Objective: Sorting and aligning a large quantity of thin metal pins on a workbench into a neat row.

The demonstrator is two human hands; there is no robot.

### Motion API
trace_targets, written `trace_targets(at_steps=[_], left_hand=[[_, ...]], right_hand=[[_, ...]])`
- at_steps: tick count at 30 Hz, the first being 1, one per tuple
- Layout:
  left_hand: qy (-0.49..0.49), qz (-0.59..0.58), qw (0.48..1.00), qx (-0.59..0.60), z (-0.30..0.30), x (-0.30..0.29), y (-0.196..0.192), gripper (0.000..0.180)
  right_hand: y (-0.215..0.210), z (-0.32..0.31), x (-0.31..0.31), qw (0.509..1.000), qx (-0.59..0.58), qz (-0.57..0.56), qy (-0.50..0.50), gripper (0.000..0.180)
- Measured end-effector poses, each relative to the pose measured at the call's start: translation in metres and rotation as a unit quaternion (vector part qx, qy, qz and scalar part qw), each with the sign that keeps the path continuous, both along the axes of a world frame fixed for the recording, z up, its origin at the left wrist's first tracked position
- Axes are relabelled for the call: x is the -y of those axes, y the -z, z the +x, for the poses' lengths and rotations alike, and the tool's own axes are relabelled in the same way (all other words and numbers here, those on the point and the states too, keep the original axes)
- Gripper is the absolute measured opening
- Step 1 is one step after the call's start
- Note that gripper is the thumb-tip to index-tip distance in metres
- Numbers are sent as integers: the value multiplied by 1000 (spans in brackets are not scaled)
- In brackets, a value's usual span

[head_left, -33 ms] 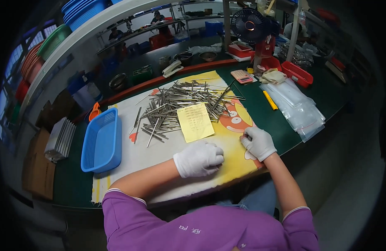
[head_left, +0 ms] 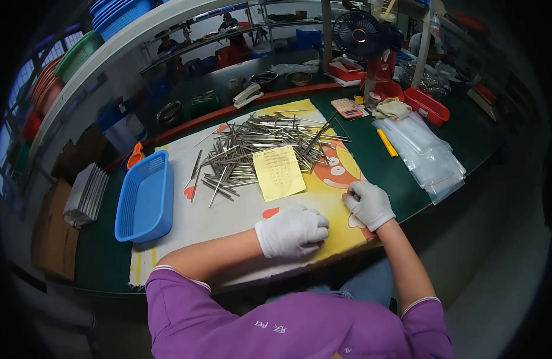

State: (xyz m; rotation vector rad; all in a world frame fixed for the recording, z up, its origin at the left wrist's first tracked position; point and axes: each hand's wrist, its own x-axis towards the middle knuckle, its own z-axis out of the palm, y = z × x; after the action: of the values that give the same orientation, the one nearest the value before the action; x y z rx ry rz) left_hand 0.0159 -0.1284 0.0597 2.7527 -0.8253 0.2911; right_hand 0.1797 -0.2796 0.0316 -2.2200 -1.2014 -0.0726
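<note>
My left hand (head_left: 293,231), in a white glove, rests on the cloth with its fingers curled in and nothing showing out of them. To the right, my right hand (head_left: 370,205), gloved too, lies by the cloth's right edge with fingers bent together; no object sticks out of it. Beyond the hands, a handwritten yellow paper (head_left: 279,173) leans over the near side of a heap of thin metal rods (head_left: 252,143). Neither hand touches the paper or the rods. Under everything lies a white and yellow printed cloth (head_left: 228,221). The palms of both hands are hidden.
A blue plastic basket (head_left: 145,197) stands at the left, with an orange tool (head_left: 135,157) behind it. On the right are clear plastic bags (head_left: 421,149), a yellow cutter (head_left: 386,143), a pink calculator (head_left: 348,108) and a red tray (head_left: 426,106). A fan (head_left: 358,36) stands behind.
My left hand has slid a little to the right, baring a red print on the cloth. My right hand, the rods and the paper stay in place.
</note>
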Motion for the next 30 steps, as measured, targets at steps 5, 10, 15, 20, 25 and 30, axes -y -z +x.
trace_targets(at_steps=[5, 10, 15, 20, 25, 30], left_hand=[[71, -67, 995, -11, 43, 48, 26, 21], [108, -95, 989, 22, 64, 63, 29, 18], [78, -135, 988, 10, 69, 68, 33, 16], [69, -151, 986, 2, 69, 68, 33, 15], [72, -167, 983, 14, 69, 67, 33, 14], [69, -181, 981, 1, 67, 66, 35, 16]], right_hand=[[5, 5, 1, 1000, -23, 11, -11, 13], [5, 16, 26, 1000, -22, -17, 2, 15], [13, 33, 47, 998, 1, 60, 14, 12], [15, 33, 48, 995, 8, 97, 27, 7], [16, 32, 47, 995, -12, 90, 38, 6], [15, 30, 46, 995, -19, 88, 46, 6]])
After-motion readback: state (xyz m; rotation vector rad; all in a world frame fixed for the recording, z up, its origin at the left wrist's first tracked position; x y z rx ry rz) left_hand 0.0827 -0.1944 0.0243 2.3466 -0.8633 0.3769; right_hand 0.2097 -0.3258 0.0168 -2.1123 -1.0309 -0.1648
